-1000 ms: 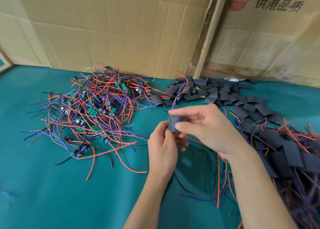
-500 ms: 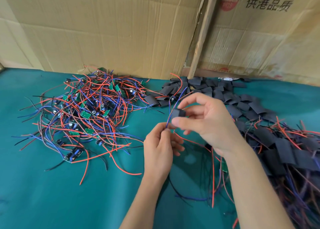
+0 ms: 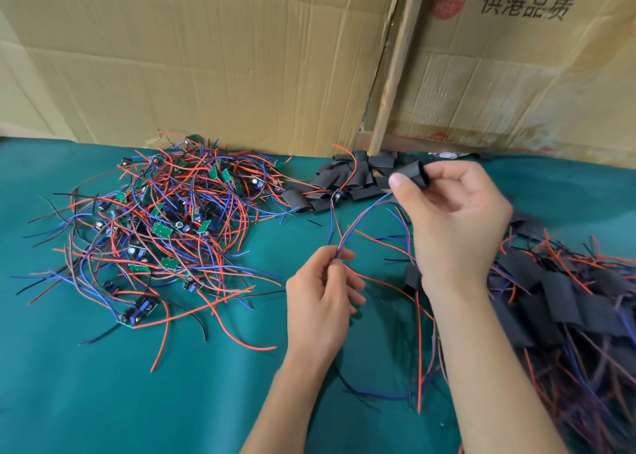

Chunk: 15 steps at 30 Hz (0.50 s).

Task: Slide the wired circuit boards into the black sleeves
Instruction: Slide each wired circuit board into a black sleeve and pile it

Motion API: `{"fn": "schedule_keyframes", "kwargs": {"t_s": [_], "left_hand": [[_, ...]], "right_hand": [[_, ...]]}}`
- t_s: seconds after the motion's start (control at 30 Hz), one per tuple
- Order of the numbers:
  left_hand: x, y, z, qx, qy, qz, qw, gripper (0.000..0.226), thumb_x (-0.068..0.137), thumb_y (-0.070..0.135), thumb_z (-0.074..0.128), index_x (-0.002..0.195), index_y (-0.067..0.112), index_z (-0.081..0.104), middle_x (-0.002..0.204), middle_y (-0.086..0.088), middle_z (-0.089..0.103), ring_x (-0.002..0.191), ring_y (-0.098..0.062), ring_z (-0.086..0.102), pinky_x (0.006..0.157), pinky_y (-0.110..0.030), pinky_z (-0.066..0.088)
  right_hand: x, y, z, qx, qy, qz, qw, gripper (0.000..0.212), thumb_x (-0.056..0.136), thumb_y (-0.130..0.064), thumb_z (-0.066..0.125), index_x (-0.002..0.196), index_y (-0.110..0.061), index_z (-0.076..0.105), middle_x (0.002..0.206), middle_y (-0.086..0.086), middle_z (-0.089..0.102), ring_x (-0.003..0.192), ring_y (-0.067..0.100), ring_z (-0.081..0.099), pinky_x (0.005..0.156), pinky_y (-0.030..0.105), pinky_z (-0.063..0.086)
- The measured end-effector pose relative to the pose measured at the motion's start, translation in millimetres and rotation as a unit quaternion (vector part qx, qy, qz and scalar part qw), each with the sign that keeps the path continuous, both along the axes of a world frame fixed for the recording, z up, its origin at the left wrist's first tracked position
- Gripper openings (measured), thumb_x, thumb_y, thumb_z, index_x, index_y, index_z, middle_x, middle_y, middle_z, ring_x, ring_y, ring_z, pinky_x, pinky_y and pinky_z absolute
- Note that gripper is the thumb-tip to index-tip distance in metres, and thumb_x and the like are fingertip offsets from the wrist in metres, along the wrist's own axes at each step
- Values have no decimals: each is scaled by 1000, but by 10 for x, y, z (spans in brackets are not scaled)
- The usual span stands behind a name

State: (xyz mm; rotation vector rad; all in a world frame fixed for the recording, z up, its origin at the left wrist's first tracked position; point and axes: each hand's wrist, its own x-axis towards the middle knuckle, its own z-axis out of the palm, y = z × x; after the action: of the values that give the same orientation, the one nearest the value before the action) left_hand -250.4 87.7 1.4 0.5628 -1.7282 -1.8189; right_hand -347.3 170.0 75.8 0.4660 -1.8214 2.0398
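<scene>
Since 0.5 s ago, right hand (image 3: 454, 223) has lifted the black sleeve (image 3: 411, 174) toward upper centre, pinching it; left hand (image 3: 321, 302) grasps the wires (image 3: 361, 218) lower down, likely drawing the board inside.

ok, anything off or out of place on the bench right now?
Nothing damaged or spilled. One oddity: a wired board lies among the empty black sleeves rather than in the unsleeved pile. The right hand grips a sleeve; the left hand pinches its wires.
</scene>
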Motion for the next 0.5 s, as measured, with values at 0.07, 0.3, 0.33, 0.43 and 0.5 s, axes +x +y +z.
{"fn": "schedule_keyframes", "kwargs": {"t_s": [0.07, 0.3, 0.33, 0.43, 0.5], "left_hand": [[5, 13, 0, -8, 1, -1, 1000, 27, 90, 15, 38, 92, 15, 66, 64, -5, 67, 52, -20, 61, 47, -25, 46], [7, 16, 15, -10, 5, 0, 1000, 27, 90, 17, 39, 94, 17, 66, 65, -5, 68, 54, -22, 62, 48, -27, 48], [6, 14, 16, -11, 6, 0, 1000, 28, 88, 19, 39, 95, 17, 66, 66, -5, 68, 55, -23, 62, 49, -27, 48], [6, 12, 14, -24, 13, 0, 1000, 28, 87, 20, 39, 94, 19, 66, 68, -4, 69, 56, -25, 64, 50, -27, 49], [3, 13, 6, -31, 14, 0, 999, 29, 87, 20, 38, 94, 20, 66, 69, -4, 69, 57, -26, 65, 51, -28, 49]], "right_hand": [[5, -8, -41, 32, -8, -14, 999, 25, 72, -24, 88, 79, -28, 64, 68, -13, 73, 58, 4, 63, 65, 27, 52], [-47, 36, -74, -1, -90, -24, 996, 26, 70, -26, 90, 80, -25, 66, 70, -6, 75, 64, 11, 67, 72, 37, 59], [-51, 26, -77, -30, -122, -7, 992, 25, 72, -21, 90, 81, -22, 66, 69, -5, 74, 65, 13, 67, 72, 38, 60], [-31, -3, -81, -140, -229, 71, 961, 23, 80, -6, 85, 87, -10, 63, 67, 0, 69, 76, 24, 69, 75, 36, 62], [-15, -6, -71, -205, -273, 114, 933, 24, 83, -1, 81, 89, -7, 58, 71, 6, 67, 78, 29, 70, 79, 39, 63]]}}
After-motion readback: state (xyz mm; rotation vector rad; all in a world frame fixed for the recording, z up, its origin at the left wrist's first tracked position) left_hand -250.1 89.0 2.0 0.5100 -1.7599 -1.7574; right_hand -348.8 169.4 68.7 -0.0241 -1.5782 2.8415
